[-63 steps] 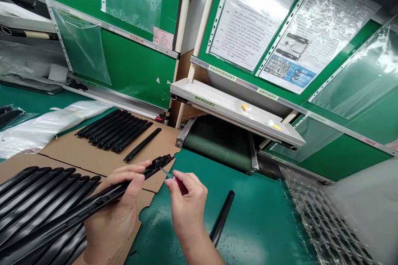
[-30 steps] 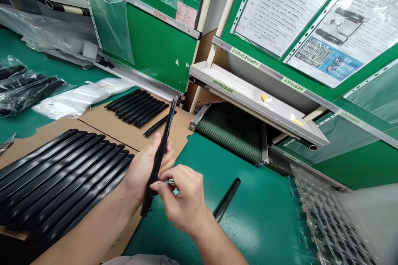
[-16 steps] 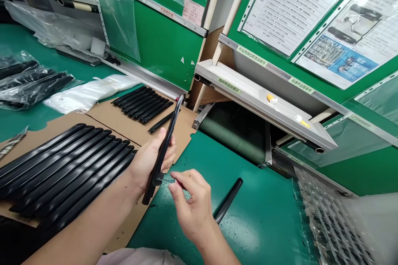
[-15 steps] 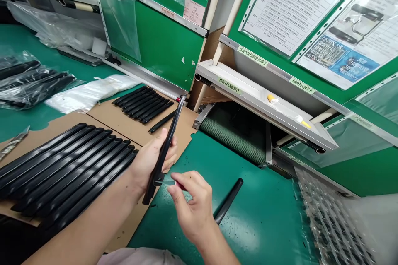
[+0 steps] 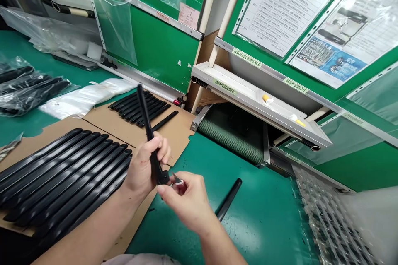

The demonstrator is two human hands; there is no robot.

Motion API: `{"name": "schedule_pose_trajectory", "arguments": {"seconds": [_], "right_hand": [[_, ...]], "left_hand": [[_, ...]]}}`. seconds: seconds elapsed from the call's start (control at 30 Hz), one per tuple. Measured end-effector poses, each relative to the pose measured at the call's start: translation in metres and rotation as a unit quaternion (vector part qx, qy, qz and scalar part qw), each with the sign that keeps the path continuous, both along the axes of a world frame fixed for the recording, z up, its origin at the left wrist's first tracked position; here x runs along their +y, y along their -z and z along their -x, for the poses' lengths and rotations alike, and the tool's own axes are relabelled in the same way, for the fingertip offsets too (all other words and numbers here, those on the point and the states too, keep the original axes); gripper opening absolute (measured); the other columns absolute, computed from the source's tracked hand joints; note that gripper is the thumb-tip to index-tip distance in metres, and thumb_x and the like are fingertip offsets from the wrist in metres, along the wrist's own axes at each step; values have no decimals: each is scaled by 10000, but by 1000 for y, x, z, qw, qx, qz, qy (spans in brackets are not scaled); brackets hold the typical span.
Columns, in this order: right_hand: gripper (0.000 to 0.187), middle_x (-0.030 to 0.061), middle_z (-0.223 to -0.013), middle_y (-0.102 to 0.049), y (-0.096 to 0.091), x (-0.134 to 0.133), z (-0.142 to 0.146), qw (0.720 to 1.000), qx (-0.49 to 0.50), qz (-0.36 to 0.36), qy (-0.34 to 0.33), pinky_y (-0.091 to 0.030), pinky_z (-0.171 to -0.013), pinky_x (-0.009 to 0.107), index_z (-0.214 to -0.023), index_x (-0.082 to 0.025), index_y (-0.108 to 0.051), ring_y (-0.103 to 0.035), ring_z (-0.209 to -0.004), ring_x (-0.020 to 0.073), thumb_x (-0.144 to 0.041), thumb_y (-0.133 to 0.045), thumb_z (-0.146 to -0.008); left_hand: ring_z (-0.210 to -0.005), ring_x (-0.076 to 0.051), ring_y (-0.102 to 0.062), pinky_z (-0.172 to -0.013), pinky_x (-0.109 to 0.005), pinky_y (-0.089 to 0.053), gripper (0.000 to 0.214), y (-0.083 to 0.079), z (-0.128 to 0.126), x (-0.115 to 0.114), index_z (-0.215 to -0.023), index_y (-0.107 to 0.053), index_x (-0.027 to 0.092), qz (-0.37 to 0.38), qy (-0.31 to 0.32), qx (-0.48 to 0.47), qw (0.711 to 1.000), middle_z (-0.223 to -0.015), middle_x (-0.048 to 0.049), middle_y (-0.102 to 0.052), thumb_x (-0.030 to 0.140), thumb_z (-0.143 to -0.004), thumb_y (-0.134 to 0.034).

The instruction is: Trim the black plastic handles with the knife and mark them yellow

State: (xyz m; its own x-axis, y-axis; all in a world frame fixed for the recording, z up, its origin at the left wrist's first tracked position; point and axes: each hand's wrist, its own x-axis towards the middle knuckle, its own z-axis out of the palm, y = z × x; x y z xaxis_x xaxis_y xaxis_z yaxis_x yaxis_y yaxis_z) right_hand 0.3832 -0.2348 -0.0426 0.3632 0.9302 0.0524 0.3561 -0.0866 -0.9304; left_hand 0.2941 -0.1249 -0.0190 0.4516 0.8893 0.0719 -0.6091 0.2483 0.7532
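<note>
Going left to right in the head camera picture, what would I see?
Bagged black bars → row of black bars → left hand gripping a black bar → right hand pinching a small blade → green belt → bubble wrap

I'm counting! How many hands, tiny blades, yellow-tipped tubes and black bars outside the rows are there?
Hands: 2
Black bars outside the rows: 3
Small blades: 1
Yellow-tipped tubes: 2
Total: 8
</note>
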Motion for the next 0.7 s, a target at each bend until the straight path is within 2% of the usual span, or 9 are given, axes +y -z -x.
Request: {"name": "schedule_pose_trajectory", "arguments": {"seconds": [0.07,0.13,0.17,0.23,0.3,0.37,0.47,0.57,0.7], "right_hand": [[211,-87,-543,-461,-9,4,-18,1000,-7,4,-3,-296,-494,228,-652,-202,-631,-433,-520,87,-310,-780,-756],[154,-69,-607,-530,-21,6,-39,997,-60,-17,39,-336,-536,241,-787,-214,-715,-501,-579,113,-346,-792,-769],[183,-46,-672,-585,-27,5,-48,993,-91,-30,71,-370,-574,253,-877,-223,-747,-549,-640,136,-390,-773,-807],[300,21,-876,-688,-35,5,-57,981,-130,-62,128,-449,-698,290,-1070,-240,-760,-632,-825,191,-475,-627,-941],[407,66,-1014,-715,-35,4,-56,976,-124,-93,151,-488,-789,323,-1175,-241,-744,-657,-943,219,-485,-450,-1032],[424,67,-955,-720,-29,6,-45,978,-88,-113,152,-504,-742,317,-1163,-241,-760,-669,-881,213,-463,-420,-1042],[304,45,-819,-716,-17,13,-25,976,-10,-132,174,-492,-613,297,-1031,-251,-811,-662,-732,199,-445,-588,-959],[225,50,-811,-751,-11,19,-14,969,57,-149,189,-520,-624,306,-928,-252,-835,-686,-731,217,-419,-699,-866],[188,50,-800,-763,-12,23,-12,967,101,-140,185,-533,-632,312,-886,-256,-844,-694,-727,226,-394,-742,-809]], "left_hand": [[-684,-122,-569,-698,-211,-539,221,5,9,5,-750,-608,201,-46,9,19,999,-678,15,-542,356,-891,-677],[-900,-188,-664,-875,-279,-572,158,11,19,10,-808,-699,211,-96,42,63,992,-849,-30,-683,353,-839,-760],[-1006,-222,-678,-952,-311,-562,123,14,23,11,-835,-731,225,-116,51,81,989,-948,-44,-730,331,-816,-791],[-1169,-251,-657,-1071,-344,-513,80,17,29,10,-857,-759,270,-136,26,98,985,-1102,-23,-760,273,-798,-813],[-1259,-238,-619,-1163,-366,-444,107,18,30,5,-868,-751,314,-146,-29,98,984,-1191,32,-749,232,-814,-796],[-1303,-229,-592,-1211,-392,-399,115,16,27,-1,-868,-729,330,-159,-76,108,978,-1232,66,-735,231,-834,-776],[-1308,-235,-592,-1215,-415,-409,106,12,21,-10,-852,-705,328,-178,-124,135,967,-1240,71,-730,244,-839,-769],[-1290,-255,-609,-1206,-452,-428,117,10,18,-13,-846,-706,336,-190,-147,141,960,-1230,71,-730,240,-830,-770],[-1266,-276,-627,-1202,-501,-432,126,9,17,-14,-838,-715,345,-220,-170,142,950,-1203,69,-735,228,-830,-760]]}}
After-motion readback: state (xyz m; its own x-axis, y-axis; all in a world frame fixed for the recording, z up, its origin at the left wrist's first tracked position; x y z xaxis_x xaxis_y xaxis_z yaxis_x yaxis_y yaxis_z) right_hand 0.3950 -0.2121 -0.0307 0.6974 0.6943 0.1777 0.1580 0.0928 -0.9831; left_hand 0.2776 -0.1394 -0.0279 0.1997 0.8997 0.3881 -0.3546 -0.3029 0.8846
